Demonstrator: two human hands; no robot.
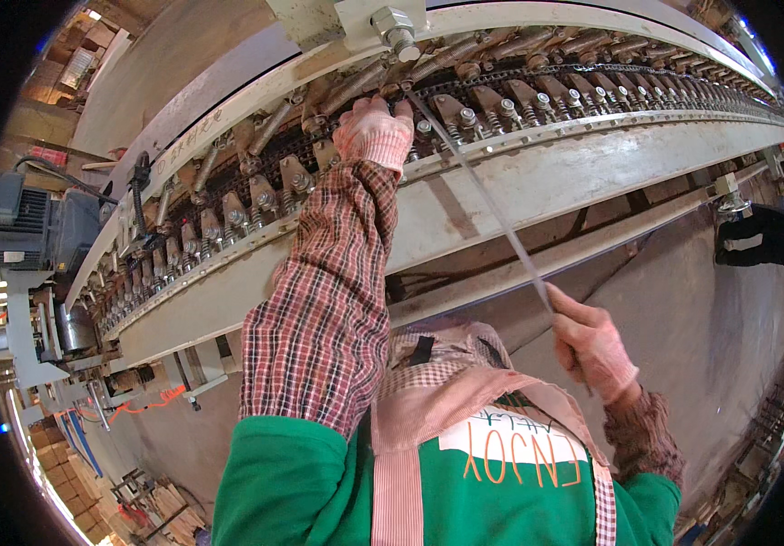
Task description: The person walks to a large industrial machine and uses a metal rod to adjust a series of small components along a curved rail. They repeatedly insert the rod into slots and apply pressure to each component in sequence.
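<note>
My right hand [592, 346], in a pale pink glove, is closed round the near end of a long, thin grey rod [492, 202]. From there the rod slants up and left, and its far end is in among the parts of a long machine [538, 205]. My left hand [374, 135], gloved alike, reaches over the machine's chain track [492, 89], left of the rod's far end. Its fingers are bent down among the metal parts; their tips and anything they grip are hidden. Spring-loaded bolts and brackets [296, 176] line the track beside this hand.
A large bolt [397, 29] juts from a plate above the track. At the left stands a grey-blue motor [23, 223]. An orange cable [151, 403] hangs lower left, near stacked wood [160, 510]. A dark-clothed person [765, 238] is at the far right.
</note>
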